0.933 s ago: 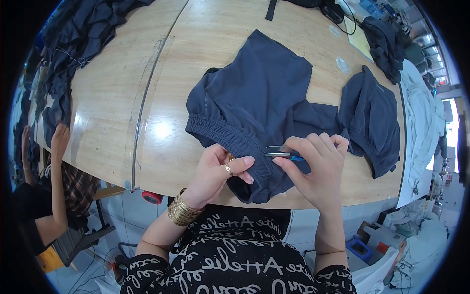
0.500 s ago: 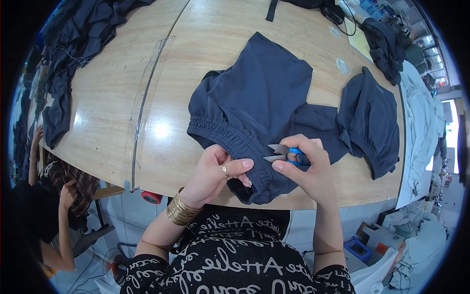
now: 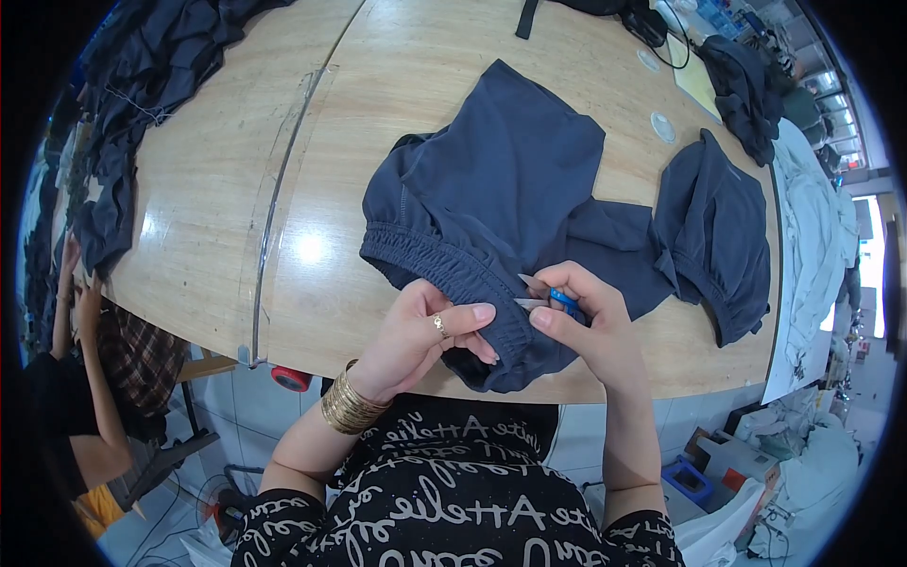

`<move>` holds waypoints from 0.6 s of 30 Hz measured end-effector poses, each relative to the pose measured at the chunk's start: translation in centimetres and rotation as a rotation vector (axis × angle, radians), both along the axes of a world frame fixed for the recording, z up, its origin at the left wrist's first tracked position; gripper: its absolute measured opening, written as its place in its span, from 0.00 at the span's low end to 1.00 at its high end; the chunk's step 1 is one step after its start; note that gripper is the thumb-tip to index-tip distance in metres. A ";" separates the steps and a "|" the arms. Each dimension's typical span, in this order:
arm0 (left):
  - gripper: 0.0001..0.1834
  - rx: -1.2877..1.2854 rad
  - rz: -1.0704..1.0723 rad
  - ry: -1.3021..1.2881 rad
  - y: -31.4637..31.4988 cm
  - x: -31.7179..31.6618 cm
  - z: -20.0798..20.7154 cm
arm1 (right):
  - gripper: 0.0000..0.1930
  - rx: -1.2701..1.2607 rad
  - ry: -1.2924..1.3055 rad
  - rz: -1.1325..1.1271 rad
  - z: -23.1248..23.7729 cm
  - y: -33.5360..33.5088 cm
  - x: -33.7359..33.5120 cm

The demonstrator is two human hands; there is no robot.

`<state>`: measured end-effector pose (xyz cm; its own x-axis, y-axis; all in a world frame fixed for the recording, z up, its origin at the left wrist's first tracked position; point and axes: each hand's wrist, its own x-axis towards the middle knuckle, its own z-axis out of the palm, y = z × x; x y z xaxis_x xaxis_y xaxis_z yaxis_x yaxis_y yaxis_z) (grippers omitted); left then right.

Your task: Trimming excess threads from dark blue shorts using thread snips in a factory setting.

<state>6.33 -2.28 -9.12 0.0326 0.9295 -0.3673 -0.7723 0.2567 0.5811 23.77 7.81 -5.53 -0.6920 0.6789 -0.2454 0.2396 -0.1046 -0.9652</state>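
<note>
Dark blue shorts (image 3: 510,161) with a gathered elastic waistband lie on the wooden table in front of me. My left hand (image 3: 436,331) pinches the waistband, thumb on top and the fingers inside the opening. In my right hand (image 3: 593,319) are small thread snips (image 3: 557,299) with blue handles. Their blades are apart and point left, just over the waistband beside my left thumb. The fabric under the blades shows no thread that I can make out.
Another dark blue garment (image 3: 713,236) lies at the right. A dark heap of fabric (image 3: 161,66) covers the far left. A metal strip (image 3: 274,208) crosses the table (image 3: 331,142). Pale cloth (image 3: 812,236) hangs along the right edge. A co-worker's arm (image 3: 99,378) reaches in from the left.
My right hand has turned slightly and the snips have shifted a little, with their blades still apart. At the left, the co-worker's hands have moved up to the dark fabric.
</note>
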 end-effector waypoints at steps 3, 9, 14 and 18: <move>0.13 -0.013 0.026 0.038 0.1 0.4 -0.2 | 0.11 0.281 -0.114 0.032 -0.4 0.2 0.5; 0.11 0.007 0.037 0.157 -0.2 0.6 0.5 | 0.09 0.035 0.058 -0.032 -0.1 -0.2 0.5; 0.10 -0.013 0.055 0.250 -0.4 0.7 -0.5 | 0.08 0.100 -0.040 -0.014 0.0 -0.1 0.3; 0.10 0.071 0.070 0.297 -0.4 0.9 0.3 | 0.08 0.135 -0.039 -0.050 0.3 -0.5 0.3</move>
